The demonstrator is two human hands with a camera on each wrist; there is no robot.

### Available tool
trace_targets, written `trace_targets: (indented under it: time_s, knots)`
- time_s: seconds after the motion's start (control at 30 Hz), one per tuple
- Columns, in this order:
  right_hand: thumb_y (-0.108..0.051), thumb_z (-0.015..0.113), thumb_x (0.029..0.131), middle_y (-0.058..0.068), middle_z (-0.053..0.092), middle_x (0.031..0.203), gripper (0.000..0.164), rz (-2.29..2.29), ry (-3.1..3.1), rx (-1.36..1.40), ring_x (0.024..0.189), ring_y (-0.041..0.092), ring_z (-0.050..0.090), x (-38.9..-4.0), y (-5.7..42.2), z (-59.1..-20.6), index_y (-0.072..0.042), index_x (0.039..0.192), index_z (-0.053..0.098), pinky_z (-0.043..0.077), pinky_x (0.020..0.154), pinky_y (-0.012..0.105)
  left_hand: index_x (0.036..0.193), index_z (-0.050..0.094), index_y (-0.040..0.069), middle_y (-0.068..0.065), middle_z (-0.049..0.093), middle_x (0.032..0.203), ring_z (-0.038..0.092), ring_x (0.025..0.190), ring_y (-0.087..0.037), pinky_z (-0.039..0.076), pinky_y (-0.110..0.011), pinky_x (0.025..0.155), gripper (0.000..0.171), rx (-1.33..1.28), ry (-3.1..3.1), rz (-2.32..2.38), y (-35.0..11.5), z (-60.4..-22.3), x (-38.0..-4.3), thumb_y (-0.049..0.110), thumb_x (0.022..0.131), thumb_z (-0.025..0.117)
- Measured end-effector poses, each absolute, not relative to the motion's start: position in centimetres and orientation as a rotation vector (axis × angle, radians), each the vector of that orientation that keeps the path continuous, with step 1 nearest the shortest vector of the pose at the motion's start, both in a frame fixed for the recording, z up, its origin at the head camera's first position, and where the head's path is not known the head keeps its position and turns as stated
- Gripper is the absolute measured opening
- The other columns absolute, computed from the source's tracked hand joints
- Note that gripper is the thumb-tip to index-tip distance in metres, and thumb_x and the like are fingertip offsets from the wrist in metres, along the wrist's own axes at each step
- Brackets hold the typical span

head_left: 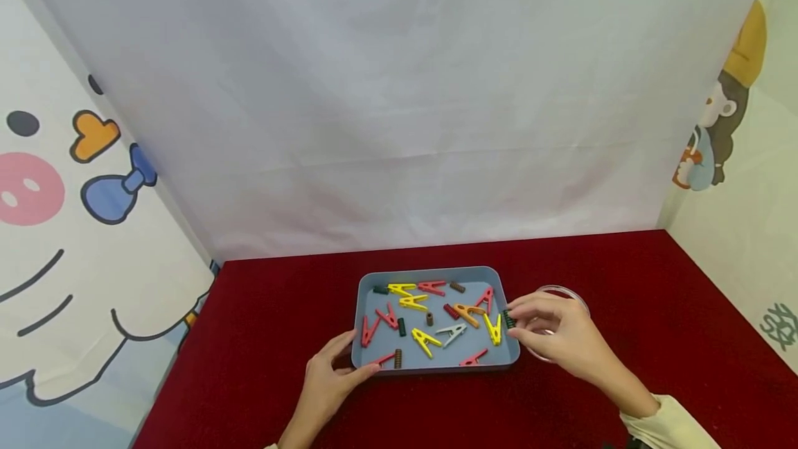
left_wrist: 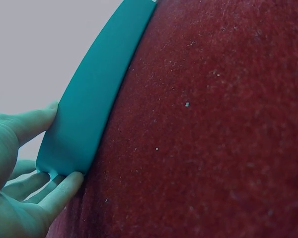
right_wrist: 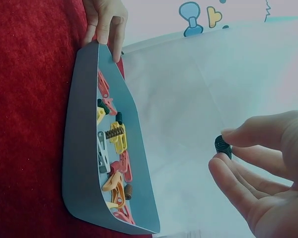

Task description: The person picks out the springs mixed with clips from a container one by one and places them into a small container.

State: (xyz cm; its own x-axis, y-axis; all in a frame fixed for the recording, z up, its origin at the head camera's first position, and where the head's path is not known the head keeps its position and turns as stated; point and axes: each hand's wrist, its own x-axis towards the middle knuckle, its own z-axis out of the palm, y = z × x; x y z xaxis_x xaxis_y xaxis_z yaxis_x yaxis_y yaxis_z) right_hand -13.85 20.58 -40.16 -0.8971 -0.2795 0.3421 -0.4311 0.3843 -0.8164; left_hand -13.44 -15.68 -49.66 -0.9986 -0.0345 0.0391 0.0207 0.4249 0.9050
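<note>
While the right hand (head_left: 556, 335) is at the right-hand rim of the tray in the head view, its thumb and fingertips pinch a dark green cylindrical wire coil spring (right_wrist: 222, 147). The right wrist view shows this spring between the thumb tip and the opposing fingertips, one coiled end exposed, apart from the smooth blue-grey rectangular tray (head_left: 439, 366).

The left hand (head_left: 330, 374) grips the near left corner of the tray: its thumb lies along the near rim and its other fingers contact the left wall.

Directly left of the right fingertips, inside the tray, lies a yellow plastic A-shaped clip (head_left: 493, 329). Farther left are an orange A-shaped clip (head_left: 467, 314) and a short red coil spring (head_left: 450, 311). Beside the left thumb tip, a brown coil spring (head_left: 397, 358) stands next to a partly hidden red clip (head_left: 385, 358).

Behind the right fingers, a round clear container (head_left: 563, 288) is partly covered by the hand. Dark red cloth (head_left: 280, 310) extends beneath the tray and below both hands. A pale sleeve (head_left: 670, 425) surrounds the right forearm.
</note>
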Motion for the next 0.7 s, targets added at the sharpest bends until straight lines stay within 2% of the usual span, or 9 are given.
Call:
trace_targets:
  time_s: [0.7]
  knots:
    - [-0.003, 0.077, 0.078, 0.008, 0.063, 0.104, 0.018, 1.542, -2.467, 0.587, 0.079, 0.013, 0.062, -14.1, 22.6, -40.1, -0.005, 0.094, 0.071, 0.054, 0.066, 0.025, 0.133, 0.055, 0.012, -0.005, 0.052, 0.133, 0.054, 0.113, -0.022, 0.054, -0.030, 0.075, 0.076, 0.074, -2.631, -1.649, -15.6, -49.9, -13.3, 0.038, 0.068, 0.085]
